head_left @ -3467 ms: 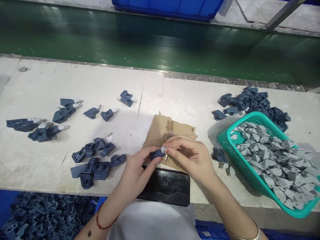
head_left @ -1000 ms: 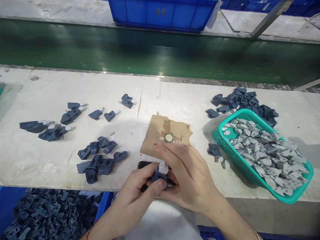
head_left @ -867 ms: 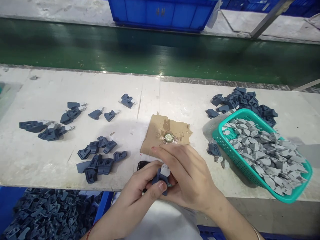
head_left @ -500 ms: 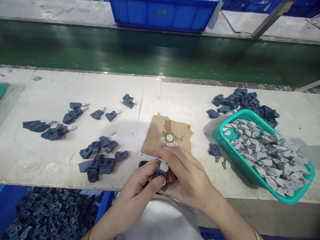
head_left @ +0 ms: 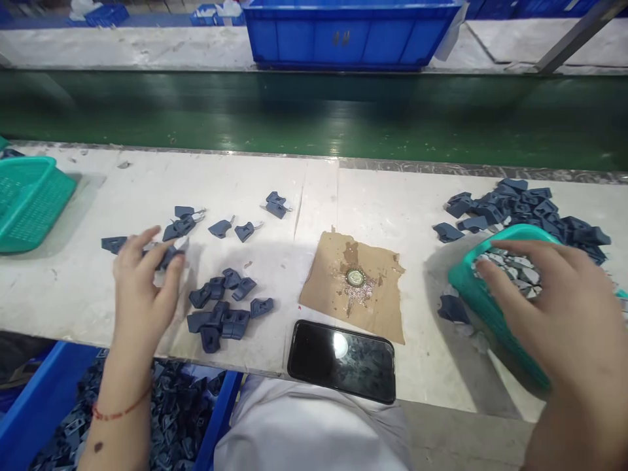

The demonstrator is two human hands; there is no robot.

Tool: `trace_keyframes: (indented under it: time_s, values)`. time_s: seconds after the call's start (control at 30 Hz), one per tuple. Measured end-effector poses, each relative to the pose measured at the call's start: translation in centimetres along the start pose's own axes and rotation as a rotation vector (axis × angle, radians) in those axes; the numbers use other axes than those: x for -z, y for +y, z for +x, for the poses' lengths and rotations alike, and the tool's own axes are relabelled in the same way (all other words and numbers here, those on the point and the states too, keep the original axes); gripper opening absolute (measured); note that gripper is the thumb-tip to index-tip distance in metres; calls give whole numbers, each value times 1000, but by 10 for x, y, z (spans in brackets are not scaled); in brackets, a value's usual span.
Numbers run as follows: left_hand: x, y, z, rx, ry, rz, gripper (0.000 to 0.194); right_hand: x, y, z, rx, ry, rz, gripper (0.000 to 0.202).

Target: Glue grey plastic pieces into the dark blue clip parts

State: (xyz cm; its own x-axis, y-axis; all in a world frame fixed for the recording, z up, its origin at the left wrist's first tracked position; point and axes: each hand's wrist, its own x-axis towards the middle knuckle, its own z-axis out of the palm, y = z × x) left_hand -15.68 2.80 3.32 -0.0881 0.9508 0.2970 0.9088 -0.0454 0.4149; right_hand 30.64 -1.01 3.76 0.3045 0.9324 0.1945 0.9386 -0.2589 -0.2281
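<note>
My left hand (head_left: 144,278) is at the left group of dark blue plastic parts, fingers spread. A dark blue part with a light grey piece (head_left: 181,244) shows between its thumb and forefinger; the fingers look parted around it. My right hand (head_left: 559,307), slightly blurred, hovers over the green basket (head_left: 500,347) with thumb and fingers apart. Light grey plastic pieces (head_left: 515,268) fill that basket, partly hidden by the hand. Between the hands, a small round metal object (head_left: 356,277) sits on brown cardboard (head_left: 324,281).
A black phone (head_left: 343,360) lies at the table's front edge. Loose dark blue parts (head_left: 235,324) lie left of centre, with another pile (head_left: 524,203) behind the basket. A second green basket (head_left: 44,216) stands far left. A blue crate (head_left: 333,39) stands beyond the green belt (head_left: 206,118).
My hands have parted from around a dark blue part with a grey piece. The left went to the left group, the right to the basket. The phone is uncovered; the view has shifted left.
</note>
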Motion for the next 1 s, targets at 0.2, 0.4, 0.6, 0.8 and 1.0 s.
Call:
trace_keyframes:
  time_s: [0.2,0.4,0.6,0.8,1.0]
  values:
    - [-9,-52,26,18,-63,52,57,-7,42,10,-121,-333,-214,66]
    - [-7,-70,47,26,-45,140,64,3,17,16,-228,-409,-120,48]
    - [1,-36,73,-104,-154,262,83,1,15,16,-194,-398,-62,46]
    - [-56,44,102,-661,-516,215,69,0,16,14,-118,-328,-37,38]
    - [-87,43,124,-803,-500,195,45,-1,21,15,-117,-369,67,30]
